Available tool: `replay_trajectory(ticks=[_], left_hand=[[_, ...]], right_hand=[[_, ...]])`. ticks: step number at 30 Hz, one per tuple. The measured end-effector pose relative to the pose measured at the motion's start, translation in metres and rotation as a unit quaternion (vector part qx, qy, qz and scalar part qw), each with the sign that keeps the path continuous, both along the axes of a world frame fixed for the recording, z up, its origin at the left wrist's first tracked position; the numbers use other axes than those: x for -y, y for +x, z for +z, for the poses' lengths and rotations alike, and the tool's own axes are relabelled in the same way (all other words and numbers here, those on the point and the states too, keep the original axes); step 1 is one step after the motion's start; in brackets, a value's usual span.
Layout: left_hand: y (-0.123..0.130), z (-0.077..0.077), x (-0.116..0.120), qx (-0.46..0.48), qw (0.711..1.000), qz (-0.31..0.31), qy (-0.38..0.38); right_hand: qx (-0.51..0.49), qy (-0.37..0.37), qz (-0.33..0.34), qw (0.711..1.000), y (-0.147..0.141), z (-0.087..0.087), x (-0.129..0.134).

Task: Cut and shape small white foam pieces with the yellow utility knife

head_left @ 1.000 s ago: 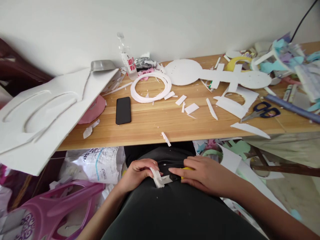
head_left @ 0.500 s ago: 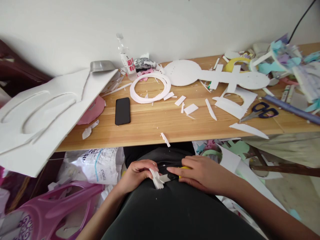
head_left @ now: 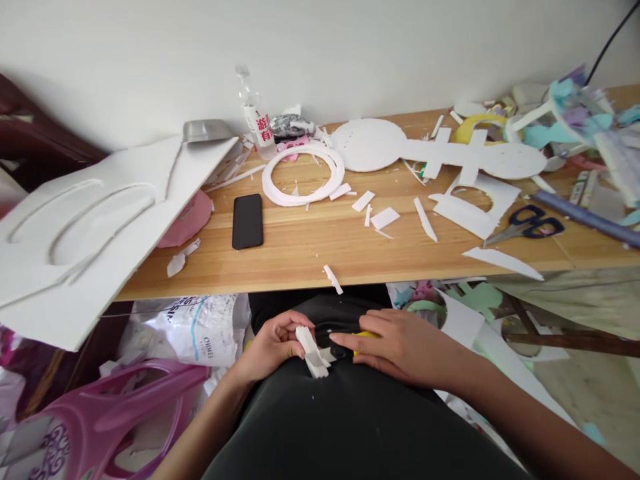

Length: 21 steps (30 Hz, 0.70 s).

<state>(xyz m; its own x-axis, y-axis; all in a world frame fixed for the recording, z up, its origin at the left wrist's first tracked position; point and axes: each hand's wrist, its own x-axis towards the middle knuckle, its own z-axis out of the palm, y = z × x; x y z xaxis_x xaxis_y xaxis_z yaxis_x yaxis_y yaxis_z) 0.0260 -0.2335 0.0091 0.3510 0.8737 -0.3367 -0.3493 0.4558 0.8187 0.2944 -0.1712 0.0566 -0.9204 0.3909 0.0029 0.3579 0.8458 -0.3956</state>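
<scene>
Between thumb and fingers, my left hand (head_left: 277,345) pinches a small white foam piece (head_left: 313,355) above my lap. My right hand (head_left: 395,348) is wrapped round a yellow and black cutter (head_left: 345,351), its index finger stretched along the top. The cutter's blade end meets the right side of the foam piece, where a thin sliver sticks out. Just beyond, at the table's front edge, lies a narrow white foam strip (head_left: 333,279).
On the wooden table (head_left: 280,263) are a black phone (head_left: 247,221), a white foam ring (head_left: 270,183), a bottle (head_left: 257,120), scissors (head_left: 525,223) and foam scraps. A large foam sheet (head_left: 115,253) overhangs the left edge. A pink plastic object (head_left: 120,407) stands below left.
The foam piece has turned slightly in my left hand, its upper end tipping left. My right hand and the cutter have moved slightly left. The view has shifted a little.
</scene>
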Motion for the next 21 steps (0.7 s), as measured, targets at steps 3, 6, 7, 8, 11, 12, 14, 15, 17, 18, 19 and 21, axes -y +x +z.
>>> replay_trajectory(ticks=[3, 6, 7, 8, 11, 12, 14, 15, 17, 18, 19, 21], left_hand=[[0.0, -0.001, -0.001, 0.022, 1.0, 0.008, -0.004], [0.001, -0.001, 0.0, 0.024, 1.0, 0.016, -0.007], [0.001, 0.0, 0.001, 0.012, 1.0, 0.02, -0.012], [0.001, 0.001, 0.001, -0.001, 1.0, 0.025, -0.018], [0.002, 0.005, 0.001, -0.025, 0.999, 0.031, -0.027], [0.002, 0.005, 0.002, -0.026, 0.999, 0.031, -0.027], [0.002, 0.007, 0.002, -0.02, 0.999, 0.029, -0.022], [0.002, 0.008, 0.002, -0.019, 0.999, 0.026, -0.02], [0.003, 0.01, 0.002, -0.02, 1.0, 0.016, -0.017], [0.003, 0.01, 0.002, -0.024, 1.0, 0.011, -0.016], [0.003, 0.011, 0.002, -0.027, 1.0, 0.006, -0.014], [0.003, 0.011, 0.001, -0.034, 0.999, 0.001, -0.009]], right_hand=[[0.005, 0.002, -0.001, 1.0, 0.003, 0.0, -0.001], [0.005, 0.016, 0.001, 1.0, -0.001, 0.001, -0.003], [0.002, 0.02, 0.003, 1.0, -0.004, 0.002, -0.003], [-0.002, 0.023, 0.005, 1.0, -0.008, 0.002, -0.004], [-0.006, 0.026, 0.01, 1.0, -0.016, 0.004, -0.004], [-0.004, 0.025, 0.011, 1.0, -0.017, 0.005, -0.004], [0.003, 0.021, 0.01, 1.0, -0.015, 0.007, -0.004], [0.006, 0.019, 0.009, 1.0, -0.012, 0.008, -0.003], [0.009, 0.019, 0.0, 1.0, -0.004, 0.01, -0.002], [0.008, 0.022, -0.007, 1.0, -0.001, 0.011, -0.001], [0.007, 0.025, -0.014, 1.0, 0.002, 0.011, 0.0], [0.005, 0.035, -0.023, 0.999, 0.004, 0.01, 0.002]])
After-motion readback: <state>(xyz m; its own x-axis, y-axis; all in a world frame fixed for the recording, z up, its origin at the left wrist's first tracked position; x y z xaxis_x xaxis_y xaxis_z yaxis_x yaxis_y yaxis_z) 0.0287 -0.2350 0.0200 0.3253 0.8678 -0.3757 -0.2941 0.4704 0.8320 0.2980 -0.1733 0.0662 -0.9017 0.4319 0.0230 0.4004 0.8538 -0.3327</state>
